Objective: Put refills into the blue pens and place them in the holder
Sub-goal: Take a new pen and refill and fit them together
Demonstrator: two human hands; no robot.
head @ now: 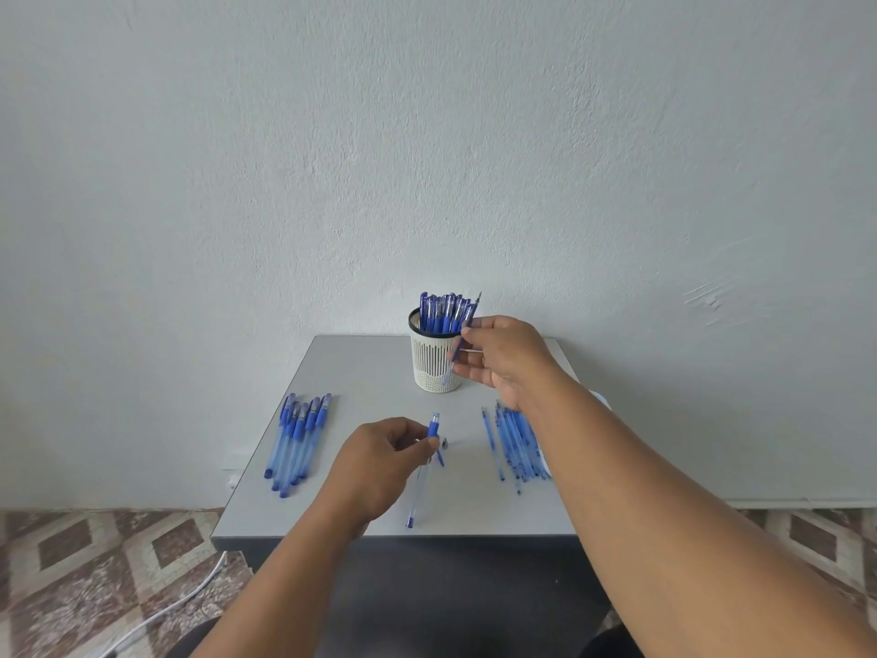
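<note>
A white mesh pen holder point(431, 360) stands at the back of the small grey table point(360, 372), with several blue pens point(443, 311) upright in it. My right hand point(503, 358) pinches a thin blue refill point(462, 341) just right of the holder, tilted, its tip pointing up. My left hand point(379, 463) holds an open blue pen barrel point(422, 472) low over the table's middle. A small pen tip piece point(444, 441) and a blue cap point(440, 457) lie beside it. Several blue pens point(296, 441) lie in a row at the left. Several refills point(515, 441) lie at the right, partly under my right forearm.
The table stands against a pale wall. A white object point(599, 400) shows at the table's right edge behind my forearm. A patterned tile floor and a white cable point(175, 605) lie below at the left.
</note>
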